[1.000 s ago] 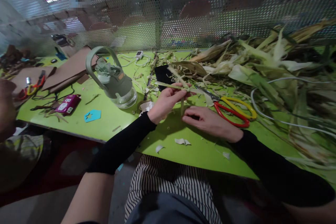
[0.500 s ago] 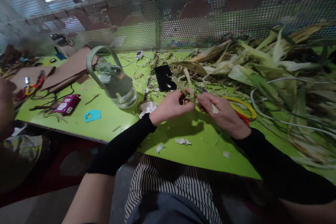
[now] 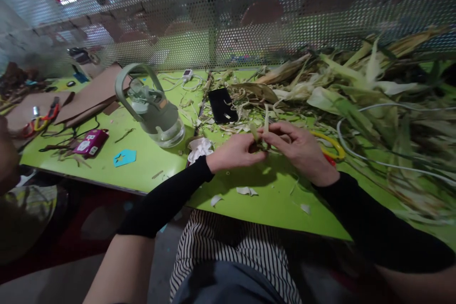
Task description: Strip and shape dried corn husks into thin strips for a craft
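Both hands meet above the green table, around a small bundle of pale green corn husk strips (image 3: 266,118). My left hand (image 3: 238,152) pinches the bundle between thumb and fingers from the left. From the right, my right hand (image 3: 297,149) has thumb and forefinger closed on an upright husk strip. The lower part of the bundle is mostly hidden by my fingers. Behind the hands lies a black phone (image 3: 223,106) among husk scraps. Partly covered by my right hand and wrist are scissors with yellow handles (image 3: 333,145).
A large heap of corn husks (image 3: 359,85) fills the right side, crossed by a white cable (image 3: 340,128). Left of my hands stand a green water bottle (image 3: 156,109) and crumpled tissue (image 3: 199,148). Further left lie a purple box (image 3: 91,142), blue tag (image 3: 124,157) and another person's arm (image 3: 7,156).
My right hand has turned and its fingers have moved up to the upright strip. A pale strip near its palm no longer shows. My left hand keeps its grip on the bundle.
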`<state>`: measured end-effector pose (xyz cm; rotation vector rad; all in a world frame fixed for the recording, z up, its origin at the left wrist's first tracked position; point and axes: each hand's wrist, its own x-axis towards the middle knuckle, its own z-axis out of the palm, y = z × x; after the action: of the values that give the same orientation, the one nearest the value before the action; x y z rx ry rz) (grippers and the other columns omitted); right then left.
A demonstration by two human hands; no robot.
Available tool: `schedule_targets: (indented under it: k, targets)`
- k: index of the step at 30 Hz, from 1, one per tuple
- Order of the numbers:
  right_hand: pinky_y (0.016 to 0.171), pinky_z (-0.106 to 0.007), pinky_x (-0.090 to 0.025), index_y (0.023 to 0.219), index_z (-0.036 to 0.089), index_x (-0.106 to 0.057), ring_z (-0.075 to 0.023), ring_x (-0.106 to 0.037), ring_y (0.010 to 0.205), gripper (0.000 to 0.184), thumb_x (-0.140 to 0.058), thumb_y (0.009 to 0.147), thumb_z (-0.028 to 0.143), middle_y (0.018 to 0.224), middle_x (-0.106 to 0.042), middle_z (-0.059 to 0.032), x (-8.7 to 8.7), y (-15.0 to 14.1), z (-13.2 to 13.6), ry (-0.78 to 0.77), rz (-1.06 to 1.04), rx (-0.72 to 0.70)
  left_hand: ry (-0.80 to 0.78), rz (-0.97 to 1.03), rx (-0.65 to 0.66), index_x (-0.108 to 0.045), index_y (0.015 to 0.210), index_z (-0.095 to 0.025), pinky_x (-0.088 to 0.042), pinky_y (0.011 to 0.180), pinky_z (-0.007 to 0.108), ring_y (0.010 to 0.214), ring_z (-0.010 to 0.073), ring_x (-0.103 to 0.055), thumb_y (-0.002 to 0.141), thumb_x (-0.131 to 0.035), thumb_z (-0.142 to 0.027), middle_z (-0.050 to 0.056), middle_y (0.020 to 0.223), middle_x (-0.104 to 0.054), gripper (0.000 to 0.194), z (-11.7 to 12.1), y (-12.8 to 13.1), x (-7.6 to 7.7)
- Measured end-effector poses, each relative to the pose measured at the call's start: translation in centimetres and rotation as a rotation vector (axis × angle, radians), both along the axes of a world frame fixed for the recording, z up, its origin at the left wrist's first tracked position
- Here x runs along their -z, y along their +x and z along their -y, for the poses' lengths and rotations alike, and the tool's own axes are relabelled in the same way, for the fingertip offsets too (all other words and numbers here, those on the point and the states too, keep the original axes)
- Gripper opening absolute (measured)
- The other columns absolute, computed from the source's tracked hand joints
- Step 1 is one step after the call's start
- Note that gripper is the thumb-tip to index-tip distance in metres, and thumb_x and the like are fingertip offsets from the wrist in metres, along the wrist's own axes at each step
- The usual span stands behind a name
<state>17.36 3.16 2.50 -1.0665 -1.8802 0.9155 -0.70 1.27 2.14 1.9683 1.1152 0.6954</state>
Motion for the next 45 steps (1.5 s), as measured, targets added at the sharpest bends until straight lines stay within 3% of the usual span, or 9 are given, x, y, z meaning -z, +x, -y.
schedule_targets:
  k: [6,12,17,21,26,32,36,41,45]
  targets:
    - [0.053,-0.030,-0.032,0.072,0.024,-0.059,-0.0124,-0.037,0.055,0.035,-0.067,0.087,0.054,0.063,-0.045,0.0032,0.8,0.2,-0.2,-0.018,-0.162,0.179,-0.022,0.104,-0.009,-0.053,0.084,-0.018,-0.031,0.061,0.027,0.059,0.0094,-0.037,0.088,-0.054,-0.036,-0.007,0.063,-0.042,0.018,0.2,-0.1,0.2]
    - [0.068,-0.037,-0.046,0.097,0.028,-0.071,-0.0209,-0.055,0.075,0.034,-0.076,0.077,0.055,0.086,-0.061,-0.0034,0.0,0.0,0.2,0.095,-0.024,0.045,-0.020,0.022,0.017,-0.054,0.074,-0.018,-0.030,0.061,0.027,0.059,0.0098,-0.040,0.086,-0.056,-0.030,-0.005,0.061,-0.046,0.017,0.1,0.2,0.6]
    - [0.085,-0.046,-0.049,0.075,0.029,-0.066,-0.0281,-0.060,0.092,0.022,-0.071,0.082,0.049,0.093,-0.065,-0.0066,0.0,-0.1,0.5,0.206,0.074,-0.032,-0.053,-0.017,0.048,-0.060,0.079,-0.017,-0.034,0.063,0.027,0.060,0.0105,-0.043,0.083,-0.058,-0.023,-0.004,0.065,-0.051,0.008,0.1,0.8,1.1]
    - [0.073,-0.040,-0.049,0.074,0.026,-0.058,-0.0219,-0.058,0.075,0.025,-0.070,0.083,0.047,0.079,-0.060,-0.0027,0.0,-0.1,0.4,0.088,-0.019,0.036,-0.052,0.112,0.041,-0.061,0.099,-0.017,-0.034,0.064,0.027,0.064,0.0120,-0.045,0.089,-0.058,-0.035,-0.003,0.071,-0.054,0.020,0.4,0.9,0.8]
    - [0.059,-0.033,-0.043,0.077,0.025,-0.055,-0.0160,-0.050,0.061,0.032,-0.072,0.080,0.052,0.069,-0.053,0.0017,0.1,-0.2,0.3,-0.016,-0.105,0.094,-0.032,0.053,0.057,-0.041,0.069,-0.021,-0.026,0.059,0.028,0.056,0.0097,-0.034,0.090,-0.059,-0.041,-0.006,0.059,-0.040,0.035,0.8,1.1,0.5]
    - [0.060,-0.032,-0.041,0.076,0.025,-0.054,-0.0152,-0.044,0.060,0.032,-0.071,0.082,0.051,0.065,-0.048,0.0031,0.0,-0.1,0.5,0.029,-0.071,0.175,-0.057,0.036,0.081,-0.034,0.065,-0.022,-0.020,0.057,0.029,0.054,0.0097,-0.027,0.091,-0.058,-0.048,-0.007,0.055,-0.031,0.044,1.0,1.6,0.9]
    - [0.061,-0.033,-0.041,0.078,0.025,-0.056,-0.0160,-0.046,0.062,0.031,-0.070,0.082,0.053,0.067,-0.049,0.0024,-0.2,0.0,0.4,0.025,-0.076,0.169,-0.113,0.037,0.076,-0.036,0.066,-0.022,-0.023,0.060,0.030,0.058,0.0109,-0.032,0.091,-0.058,-0.050,-0.006,0.059,-0.035,0.043,1.2,1.5,0.8]
    - [0.063,-0.033,-0.046,0.092,0.024,-0.062,-0.0181,-0.056,0.068,0.033,-0.064,0.086,0.056,0.079,-0.061,-0.0020,-0.3,0.0,-0.1,-0.043,-0.082,0.114,-0.223,0.334,0.019,-0.047,0.078,-0.021,-0.030,0.062,0.028,0.066,0.0122,-0.040,0.098,-0.042,-0.053,-0.001,0.073,-0.046,0.038,0.9,0.7,0.5]
    - [0.060,-0.032,-0.045,0.083,0.023,-0.064,-0.0182,-0.057,0.066,0.041,-0.062,0.086,0.064,0.075,-0.064,-0.0028,0.2,0.2,-0.6,-0.056,0.011,0.058,-0.479,0.575,-0.116,-0.046,0.082,-0.020,-0.027,0.056,0.025,0.057,0.0090,-0.034,0.099,-0.044,-0.045,-0.004,0.070,-0.046,0.031,0.1,0.7,1.1]
